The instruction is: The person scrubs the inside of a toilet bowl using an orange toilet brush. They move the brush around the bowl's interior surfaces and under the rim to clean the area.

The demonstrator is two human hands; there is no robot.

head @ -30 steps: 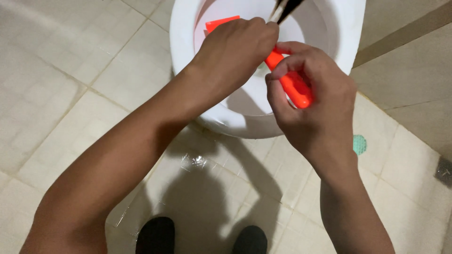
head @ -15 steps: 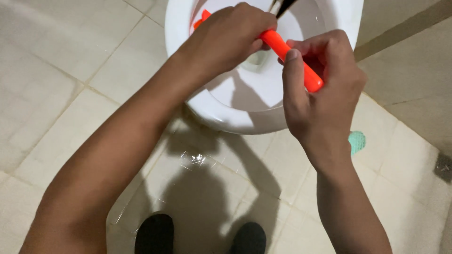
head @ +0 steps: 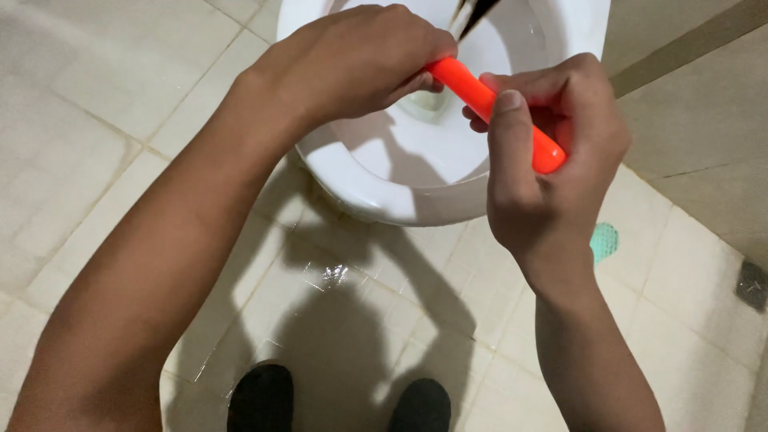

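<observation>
**Two hands on the orange handle, right over the toilet**

Using the white toilet bowl [head: 416, 192] as the landmark. Nearest the camera, well short of the bowl, you can see two dark shoe tips [head: 344, 400] on the pale floor tiles [head: 96, 160], plus a wet shiny patch on the tile between the shoes and the bowl's base. Off to the right of the bowl there's a small teal thing [head: 606, 242] on the floor, can't tell what it is, and a dark drain-looking spot [head: 752, 284] further right.

Up at the bowl: the right hand [head: 552, 168] is clenched around the near end of an orange handle [head: 488, 104], just over the front rim, thumb laid along it. The left hand [head: 360, 60] is wrapped over the far end, above the bowl's opening, so that end is hidden. The handle runs slanted between the two fists. Past the left hand, something dark and thin [head: 476, 12] pokes out at the top edge; too cropped to identify.

My read: this is a two-handed grip-and-work stage on the handle, held over the bowl. Anything next needs both fists tight and the handle kept above the opening.
</observation>
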